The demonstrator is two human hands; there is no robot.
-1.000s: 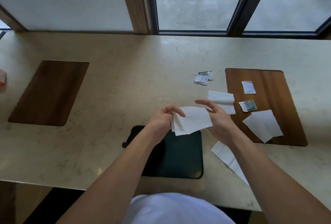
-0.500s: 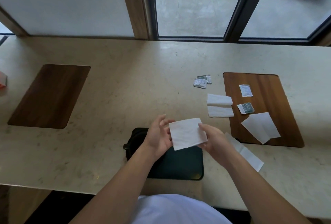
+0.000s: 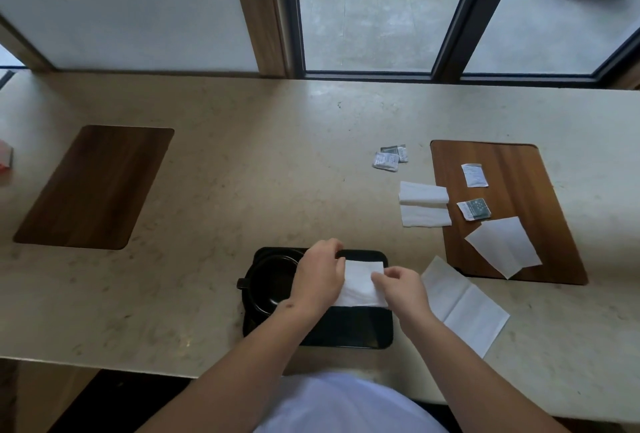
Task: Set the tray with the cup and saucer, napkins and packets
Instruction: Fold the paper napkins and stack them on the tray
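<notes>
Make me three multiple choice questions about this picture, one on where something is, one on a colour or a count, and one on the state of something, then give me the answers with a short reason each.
1. Where is the cup?
A. on the left of the tray
B. on the right wooden board
C. on the windowsill

2. How many packets lie on the right wooden board?
A. none
B. two
C. five

3. What is the state of the napkin in the hands?
A. crumpled into a ball
B. torn in two
C. folded flat, over the tray

Answers:
1 A: the black cup sits at the left end of the tray.
2 B: two packets lie on the board.
3 C: left hand and right hand hold the folded napkin.
</notes>
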